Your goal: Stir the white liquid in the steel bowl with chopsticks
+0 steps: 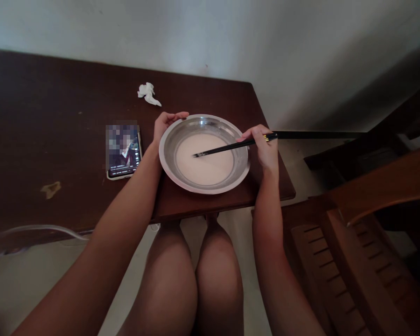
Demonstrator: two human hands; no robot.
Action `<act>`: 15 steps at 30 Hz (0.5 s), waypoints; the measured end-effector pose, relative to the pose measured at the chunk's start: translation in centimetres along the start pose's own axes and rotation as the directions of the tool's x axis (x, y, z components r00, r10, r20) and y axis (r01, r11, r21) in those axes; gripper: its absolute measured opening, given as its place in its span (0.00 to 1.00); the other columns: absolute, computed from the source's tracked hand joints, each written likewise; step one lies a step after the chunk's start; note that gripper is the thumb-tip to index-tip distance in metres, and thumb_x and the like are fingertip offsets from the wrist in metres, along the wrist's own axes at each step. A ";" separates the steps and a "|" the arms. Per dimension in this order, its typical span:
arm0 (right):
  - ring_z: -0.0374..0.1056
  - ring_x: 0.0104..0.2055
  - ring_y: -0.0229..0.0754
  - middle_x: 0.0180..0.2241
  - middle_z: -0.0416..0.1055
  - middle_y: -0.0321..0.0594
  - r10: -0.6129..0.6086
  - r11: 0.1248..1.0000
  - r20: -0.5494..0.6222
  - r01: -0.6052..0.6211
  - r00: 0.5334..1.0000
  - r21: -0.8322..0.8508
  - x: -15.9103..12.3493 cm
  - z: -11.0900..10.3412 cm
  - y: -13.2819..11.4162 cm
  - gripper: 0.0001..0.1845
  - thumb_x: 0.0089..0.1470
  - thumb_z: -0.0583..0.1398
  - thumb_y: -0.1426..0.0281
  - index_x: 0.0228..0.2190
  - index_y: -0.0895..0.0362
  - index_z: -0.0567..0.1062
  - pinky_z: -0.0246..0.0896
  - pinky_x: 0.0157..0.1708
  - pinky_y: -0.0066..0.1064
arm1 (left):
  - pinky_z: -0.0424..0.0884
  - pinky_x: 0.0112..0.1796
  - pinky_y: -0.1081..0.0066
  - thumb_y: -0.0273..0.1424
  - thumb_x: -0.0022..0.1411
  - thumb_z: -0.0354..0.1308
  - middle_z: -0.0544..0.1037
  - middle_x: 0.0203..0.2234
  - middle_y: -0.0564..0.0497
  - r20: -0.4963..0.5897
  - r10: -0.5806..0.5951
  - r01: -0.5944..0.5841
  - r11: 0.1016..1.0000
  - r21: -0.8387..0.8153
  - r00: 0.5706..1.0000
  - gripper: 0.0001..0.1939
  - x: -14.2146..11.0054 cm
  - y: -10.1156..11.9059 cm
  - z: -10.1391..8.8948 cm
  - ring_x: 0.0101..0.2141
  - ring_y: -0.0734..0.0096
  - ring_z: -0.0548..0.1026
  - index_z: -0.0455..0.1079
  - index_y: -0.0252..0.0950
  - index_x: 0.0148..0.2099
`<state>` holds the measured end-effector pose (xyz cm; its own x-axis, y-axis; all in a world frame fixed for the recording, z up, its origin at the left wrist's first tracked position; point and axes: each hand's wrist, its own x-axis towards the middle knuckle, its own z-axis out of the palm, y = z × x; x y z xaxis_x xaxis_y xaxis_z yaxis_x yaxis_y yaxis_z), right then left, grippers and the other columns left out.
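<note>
Black chopsticks (224, 149) over pale liquid (203, 169)

With our right hand (268, 153), fingers grasping the chopsticks, we point the tips into the steel bowl (167, 161) near the table's (73, 100) front edge. Our left hand's (163, 126) fingers hold its far-left rim. Left of it lie a phone (129, 161) and, farther back, crumpled tissue (147, 93).

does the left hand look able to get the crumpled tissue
Probably yes: the left hand would have to leave the metal bowl, but the crumpled tissue lies close by with nothing visible between.
</note>
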<state>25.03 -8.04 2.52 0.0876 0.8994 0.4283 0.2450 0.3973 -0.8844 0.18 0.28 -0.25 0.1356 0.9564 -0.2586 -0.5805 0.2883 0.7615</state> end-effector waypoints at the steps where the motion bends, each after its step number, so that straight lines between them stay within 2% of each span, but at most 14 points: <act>1: 0.72 0.28 0.36 0.20 0.70 0.31 -0.015 1.000 -0.003 0.015 1.000 -0.008 0.0 0.0 -0.1 0.20 0.53 0.55 0.53 0.22 0.53 0.73 0.68 0.35 0.32 | 0.71 0.28 0.73 0.30 0.56 0.47 0.75 0.19 0.52 0.009 -0.006 0.006 1.000 -0.014 1.000 0.12 0.0 0.0 0.0 0.23 0.71 0.74 0.71 0.37 0.29; 6: 0.72 0.25 0.34 0.19 0.69 0.30 -0.007 1.000 -0.131 0.008 0.991 0.008 0.2 -0.3 0.1 0.21 0.54 0.53 0.52 0.22 0.54 0.72 0.68 0.33 0.31 | 0.72 0.27 0.73 0.30 0.54 0.47 0.76 0.20 0.51 0.065 -0.012 0.017 0.998 -0.063 0.998 0.11 0.1 -0.1 -0.2 0.22 0.72 0.74 0.71 0.37 0.28; 11: 0.72 0.28 0.35 0.20 0.70 0.30 -0.002 1.000 -0.015 0.002 1.000 0.012 0.0 0.1 0.0 0.19 0.53 0.55 0.53 0.22 0.53 0.73 0.68 0.33 0.31 | 0.72 0.29 0.72 0.31 0.56 0.47 0.76 0.19 0.52 0.025 0.001 -0.001 1.000 -0.021 1.000 0.11 0.0 -0.1 -0.1 0.24 0.70 0.75 0.72 0.38 0.29; 13: 0.72 0.29 0.35 0.20 0.70 0.30 -0.028 1.000 -0.030 0.028 0.999 0.001 0.1 0.1 0.0 0.19 0.52 0.55 0.53 0.22 0.53 0.73 0.68 0.36 0.32 | 0.72 0.29 0.72 0.31 0.57 0.47 0.76 0.19 0.52 0.016 0.004 -0.004 1.000 -0.015 1.000 0.12 0.0 -0.1 -0.1 0.24 0.70 0.75 0.71 0.38 0.29; 15: 0.72 0.28 0.35 0.20 0.69 0.31 -0.031 0.999 -0.095 0.032 0.995 0.002 0.1 0.0 0.0 0.20 0.53 0.55 0.52 0.21 0.54 0.72 0.68 0.36 0.32 | 0.72 0.29 0.73 0.31 0.57 0.47 0.76 0.19 0.52 0.021 -0.002 0.003 1.000 -0.023 1.000 0.12 0.0 0.0 0.0 0.23 0.71 0.75 0.71 0.38 0.28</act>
<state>25.09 -7.92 2.57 0.1716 0.8649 0.4716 0.2457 0.4260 -0.8707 0.18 0.28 -0.32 0.1536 0.9565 -0.2479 -0.5986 0.2897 0.7468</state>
